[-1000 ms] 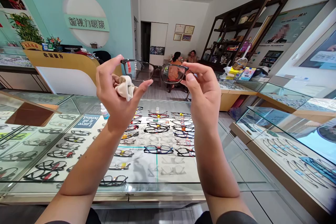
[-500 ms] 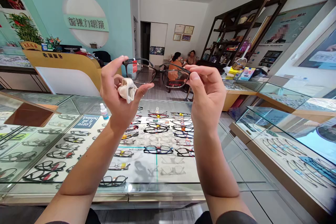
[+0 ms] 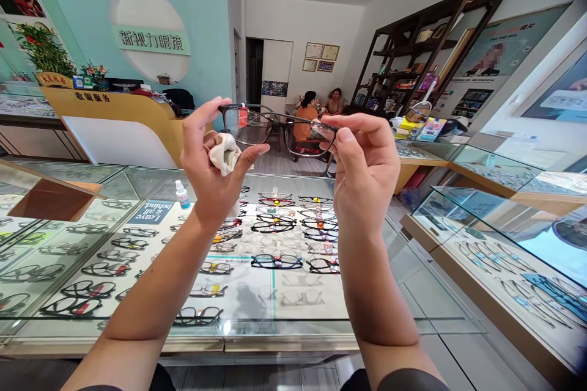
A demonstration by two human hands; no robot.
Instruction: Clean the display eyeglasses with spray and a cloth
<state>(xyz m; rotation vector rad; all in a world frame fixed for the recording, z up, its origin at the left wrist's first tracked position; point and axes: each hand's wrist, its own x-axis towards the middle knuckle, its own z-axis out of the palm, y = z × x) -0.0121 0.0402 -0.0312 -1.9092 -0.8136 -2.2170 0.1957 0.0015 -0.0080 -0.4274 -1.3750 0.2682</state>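
Dark-rimmed eyeglasses [image 3: 253, 129] are raised in front of me above the display case, a red label on the left lens. My right hand [image 3: 367, 171] pinches their right end between thumb and forefinger. At the opposite end, my left hand [image 3: 206, 180] touches the frame's corner with its raised forefinger, while its thumb stretches out below the left lens. A crumpled white cloth [image 3: 224, 154] is tucked in my left hand by the curled lower fingers. Below my hands, rows of eyeglasses [image 3: 276, 261] lie inside the glass display case [image 3: 293, 327].
A small white spray bottle [image 3: 182, 195] stands on the case, left of my left forearm. An angled brown panel [image 3: 52, 195] juts in from the left. Another glass case [image 3: 495, 244] flanks me on the right. Two people [image 3: 306, 119] sit in the back.
Both hands and the eyeglasses have shifted slightly right, and the frame has tilted a little. The hold on the eyeglasses and cloth looks the same.
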